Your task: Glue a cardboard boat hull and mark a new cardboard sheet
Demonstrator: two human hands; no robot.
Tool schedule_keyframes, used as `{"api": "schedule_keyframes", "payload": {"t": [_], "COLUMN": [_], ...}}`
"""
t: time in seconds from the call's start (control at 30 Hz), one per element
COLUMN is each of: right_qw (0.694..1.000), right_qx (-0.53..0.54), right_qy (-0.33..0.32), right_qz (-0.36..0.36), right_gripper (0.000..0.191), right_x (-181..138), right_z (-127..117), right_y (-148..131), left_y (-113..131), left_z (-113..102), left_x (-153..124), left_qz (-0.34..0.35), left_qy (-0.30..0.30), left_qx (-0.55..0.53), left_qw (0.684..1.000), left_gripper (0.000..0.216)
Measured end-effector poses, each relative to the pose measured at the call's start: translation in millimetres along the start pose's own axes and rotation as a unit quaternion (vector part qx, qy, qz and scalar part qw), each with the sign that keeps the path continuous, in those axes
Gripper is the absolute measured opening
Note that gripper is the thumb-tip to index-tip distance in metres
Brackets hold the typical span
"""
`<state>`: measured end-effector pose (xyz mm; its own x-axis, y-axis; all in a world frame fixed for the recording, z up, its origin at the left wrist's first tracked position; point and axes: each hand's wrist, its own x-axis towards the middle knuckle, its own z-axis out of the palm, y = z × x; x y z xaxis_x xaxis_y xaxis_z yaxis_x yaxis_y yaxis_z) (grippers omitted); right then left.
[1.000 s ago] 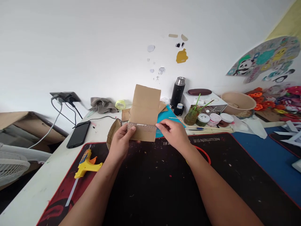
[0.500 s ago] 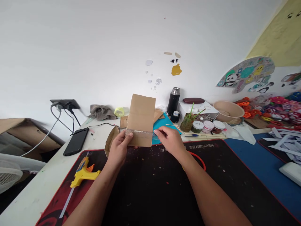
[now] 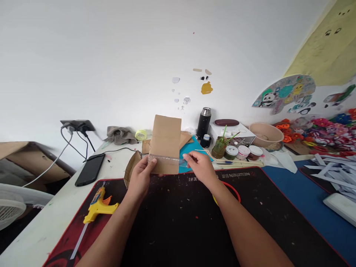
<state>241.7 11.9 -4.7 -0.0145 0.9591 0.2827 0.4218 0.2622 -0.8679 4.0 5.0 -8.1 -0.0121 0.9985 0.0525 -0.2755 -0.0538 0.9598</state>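
My left hand (image 3: 140,177) holds a brown cardboard piece (image 3: 165,141) upright by its lower left corner, above the black desk mat (image 3: 180,226). A clear ruler (image 3: 167,160) lies across the lower part of the cardboard. My right hand (image 3: 200,167) pinches the ruler's right end, just past the cardboard's right edge. Both hands are closed on what they hold.
A yellow glue gun (image 3: 98,202) lies on the mat's left. A black phone (image 3: 90,169), curved cardboard (image 3: 131,165), black flask (image 3: 203,122), paint jars (image 3: 242,151), a brush jar (image 3: 219,146) and a beige bowl (image 3: 266,135) stand further back. White strips (image 3: 333,172) lie at right.
The view has tilted up and shifted, so the hands and cardboard sit a little lower and left. My right hand has slid slightly right along the ruler's end.
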Motion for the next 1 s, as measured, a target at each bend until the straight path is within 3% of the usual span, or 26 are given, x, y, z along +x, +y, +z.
{"api": "schedule_keyframes", "payload": {"t": [1.0], "right_qw": [0.996], "right_qx": [-0.076], "right_qy": [0.036], "right_qz": [-0.035], "right_gripper": [0.047], "right_x": [3], "right_z": [-1], "right_y": [10], "left_y": [0], "left_z": [6], "left_x": [-7], "left_qz": [-0.001], "left_qy": [-0.022], "left_qx": [0.040], "left_qw": [0.999], "left_gripper": [0.064]}}
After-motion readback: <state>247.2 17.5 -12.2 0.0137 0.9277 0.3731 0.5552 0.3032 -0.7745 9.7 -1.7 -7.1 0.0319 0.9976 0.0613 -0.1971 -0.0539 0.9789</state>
